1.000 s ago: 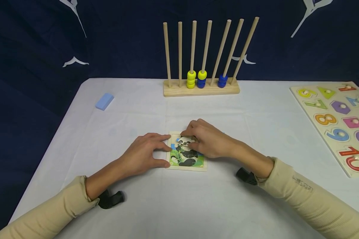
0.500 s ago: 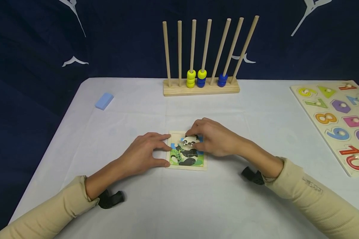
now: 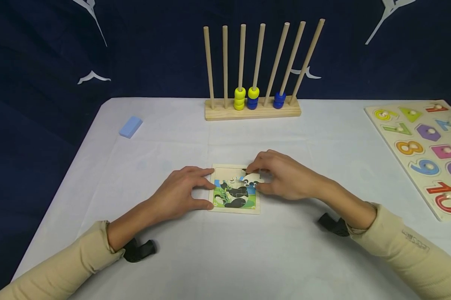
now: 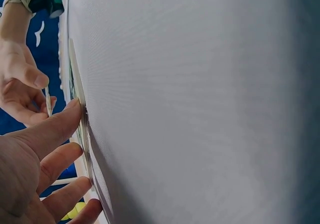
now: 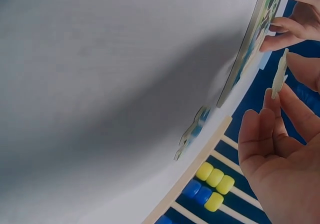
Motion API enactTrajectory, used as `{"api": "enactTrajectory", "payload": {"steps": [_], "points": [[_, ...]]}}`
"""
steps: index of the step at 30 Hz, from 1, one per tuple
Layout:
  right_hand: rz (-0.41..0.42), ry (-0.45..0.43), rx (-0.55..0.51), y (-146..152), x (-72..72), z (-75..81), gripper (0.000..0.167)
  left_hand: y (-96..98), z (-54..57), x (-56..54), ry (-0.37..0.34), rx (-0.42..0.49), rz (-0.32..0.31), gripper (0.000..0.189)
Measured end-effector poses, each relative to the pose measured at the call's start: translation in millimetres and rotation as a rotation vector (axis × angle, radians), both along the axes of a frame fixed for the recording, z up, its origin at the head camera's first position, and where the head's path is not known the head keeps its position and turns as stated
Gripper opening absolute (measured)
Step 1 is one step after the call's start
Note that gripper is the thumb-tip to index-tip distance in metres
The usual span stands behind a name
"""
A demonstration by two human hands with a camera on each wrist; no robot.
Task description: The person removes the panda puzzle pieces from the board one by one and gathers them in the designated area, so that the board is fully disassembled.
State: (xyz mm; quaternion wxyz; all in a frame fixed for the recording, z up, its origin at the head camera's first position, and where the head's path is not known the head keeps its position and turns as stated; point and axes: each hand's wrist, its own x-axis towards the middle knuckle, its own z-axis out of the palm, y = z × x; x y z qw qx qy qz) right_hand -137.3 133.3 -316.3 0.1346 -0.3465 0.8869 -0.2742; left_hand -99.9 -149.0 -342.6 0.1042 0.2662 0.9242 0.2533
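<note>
A small square panda puzzle [image 3: 235,211] in a pale wooden frame lies on the white-covered table. My left hand [image 3: 184,188] rests at its left edge, fingers spread and fingertips on the frame. Thumb and fingers of my right hand [image 3: 285,175] pinch a puzzle piece [image 3: 252,178] printed with the panda's face, held above the upper right corner of the frame. The right wrist view shows this piece [image 5: 280,76] edge-on, apart from the board. Bare wood shows in the upper part of the puzzle, while body and grass pieces fill the lower part.
Loose puzzle pieces [image 5: 192,129] lie on the table beyond the board, hidden behind my right hand in the head view. A bead abacus [image 3: 253,113] stands at the back. A number-and-shape board [image 3: 409,175] lies at right, a blue block [image 3: 130,127] at back left.
My right hand has moved to the right, carrying the panda-face piece away from the puzzle's upper middle and baring wood there. My left hand has stayed in place.
</note>
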Motion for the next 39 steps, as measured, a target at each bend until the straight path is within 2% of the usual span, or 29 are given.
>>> {"api": "enactTrajectory", "payload": {"steps": [9, 20, 31, 39], "points": [[0.004, 0.033, -0.02, 16.9, 4.7, 0.9, 0.031, -0.3, -0.1, 0.1, 0.005, 0.005, -0.003, 0.04], [-0.003, 0.055, 0.012, 46.4, 7.0, 5.4, 0.032, 0.4, 0.0, 0.3, 0.005, 0.006, -0.002, 0.04], [-0.047, 0.029, 0.071, 78.5, -4.6, -0.5, 0.038, 0.7, -0.7, -0.3, 0.01, 0.006, -0.006, 0.041], [-0.048, 0.045, 0.084, 83.8, -11.7, -5.4, 0.038, 0.7, -0.3, 0.0, 0.005, -0.008, 0.001, 0.041]]}}
